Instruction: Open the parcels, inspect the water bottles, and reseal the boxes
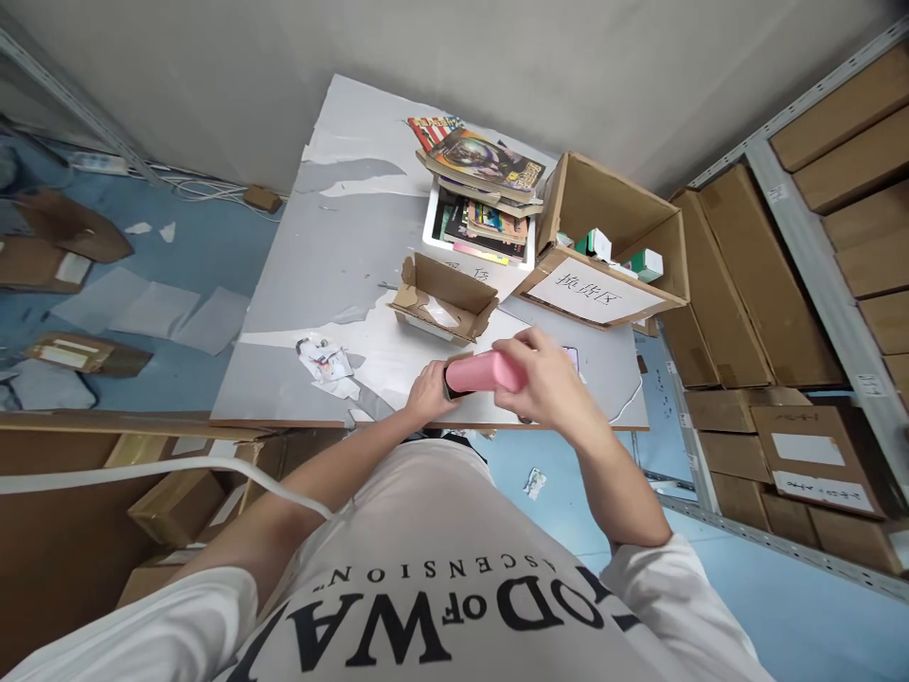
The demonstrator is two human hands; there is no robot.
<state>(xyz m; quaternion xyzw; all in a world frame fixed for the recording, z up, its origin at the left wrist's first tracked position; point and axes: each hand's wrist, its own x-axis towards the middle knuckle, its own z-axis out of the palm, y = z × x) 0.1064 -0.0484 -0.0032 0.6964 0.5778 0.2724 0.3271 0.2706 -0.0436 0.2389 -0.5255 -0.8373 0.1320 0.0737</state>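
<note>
A smooth pink cylinder lies sideways between my hands, just above the table's front edge. My right hand wraps its fingers around the wider end of the cylinder. The narrower end sits at the mouth of a dark, open-ended box, and how far it reaches inside is hidden. My left hand is closed on that box, which its fingers mostly cover. Just beyond my hands, an open small cardboard box with its flaps up stands on the table.
The table has torn grey-white covering. A white bin of books and a large carton with small boxes stand at the back. Crumpled printed plastic lies left. Shelved cartons stand right; a white cable crosses my left arm.
</note>
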